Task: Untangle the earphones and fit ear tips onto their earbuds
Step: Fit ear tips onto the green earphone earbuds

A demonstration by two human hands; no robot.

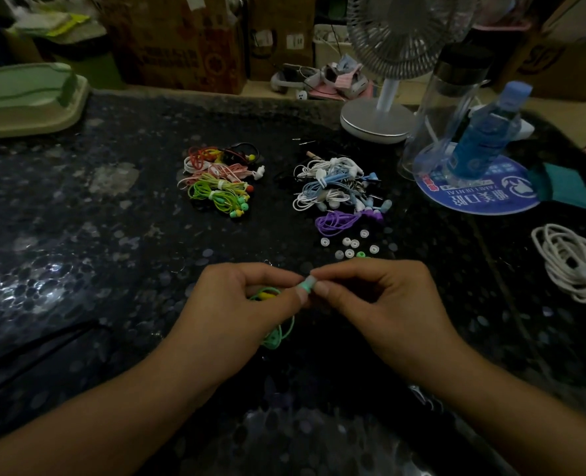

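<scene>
Fingers [295, 297] of both hands meet at frame centre, pinched closed on a mint-green earbud [306, 286]. The left hand [236, 304] nips it between thumb and forefinger from the left; the right hand [370, 297] pinches the same earbud from the right, thumb tip pressed against it. Whether an ear tip sits under the right fingertips cannot be told.

Remaining items, largest first:

1. Dark speckled table [78, 235]: carries everything listed below.
2. Desk fan [387, 80]: upright at the far right, round base on the table.
3. Clear bottle [449, 108] and blue bottle [483, 139]: just right of the fan, the blue one on a round blue printed disc [473, 201].
4. White coiled cable [566, 262]: at the right edge, well apart from the hands.
5. Bundle of white, blue and purple earphones [336, 187]: right of centre, beyond the hands.
6. Bundle of red, pink and green earphones [219, 180]: left of that bundle, apart from it.
7. Mint-green earphone cord [277, 331]: looped under the left palm, hanging toward the table.
8. Loose ear tips [350, 245]: mostly white, one green, scattered between the purple earphones and the right hand.
</scene>
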